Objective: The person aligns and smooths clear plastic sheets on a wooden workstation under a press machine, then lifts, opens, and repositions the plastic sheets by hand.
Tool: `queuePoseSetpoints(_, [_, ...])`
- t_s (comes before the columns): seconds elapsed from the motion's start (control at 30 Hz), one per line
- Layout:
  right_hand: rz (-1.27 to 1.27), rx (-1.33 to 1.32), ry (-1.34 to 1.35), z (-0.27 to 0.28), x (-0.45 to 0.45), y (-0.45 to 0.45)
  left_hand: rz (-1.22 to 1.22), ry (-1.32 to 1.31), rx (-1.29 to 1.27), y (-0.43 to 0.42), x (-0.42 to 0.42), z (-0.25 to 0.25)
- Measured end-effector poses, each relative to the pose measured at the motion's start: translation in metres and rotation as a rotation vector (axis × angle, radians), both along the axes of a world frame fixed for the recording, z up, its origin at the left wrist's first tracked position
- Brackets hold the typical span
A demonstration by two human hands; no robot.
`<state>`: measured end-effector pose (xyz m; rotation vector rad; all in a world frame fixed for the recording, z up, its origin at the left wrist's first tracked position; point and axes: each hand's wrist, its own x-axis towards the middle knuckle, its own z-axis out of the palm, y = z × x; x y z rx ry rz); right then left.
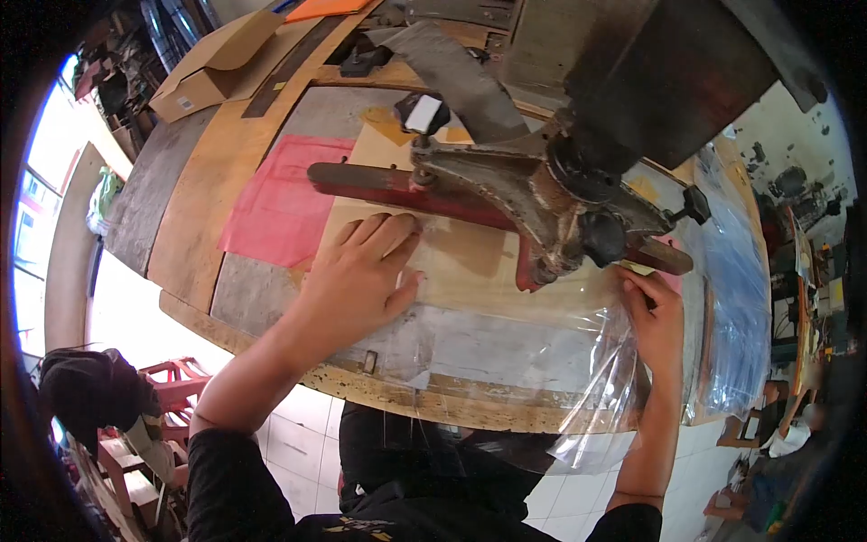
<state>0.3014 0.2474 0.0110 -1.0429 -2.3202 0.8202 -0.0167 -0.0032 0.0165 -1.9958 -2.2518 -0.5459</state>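
My left hand [357, 275] lies palm down, fingers extended, on a pale beige sheet [452, 257] in front of a machine's long metal bar [361, 181]. At the right end of the bar, my right hand [655, 316] pinches the edge of a clear plastic sheet [596, 361]. Glossy and creased, that plastic spreads between my hands and hangs over the table's front edge. The cast metal bracket [488, 172] of the machine stands above the bar and hides part of the beige sheet. A red sheet [280, 203] lies left of my left hand.
A stack of clear plastic [731, 298] lies along the right side of the table. An open cardboard box [217, 68] sits at the back left. The machine's dark head [673, 77] looms at upper right. A red stool [172, 388] stands at the lower left.
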Motion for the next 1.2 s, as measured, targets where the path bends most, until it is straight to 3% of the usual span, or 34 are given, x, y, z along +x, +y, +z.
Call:
queuePoseSetpoints(0.4, [-0.042,-0.071,-0.087,0.007,-0.002,-0.003,-0.006,-0.032,0.038,-0.001,-0.004,-0.005])
queuePoseSetpoints(1.2, [-0.017,-0.011,-0.017,-0.003,0.004,0.002,-0.067,-0.048,-0.045,-0.002,-0.018,0.0])
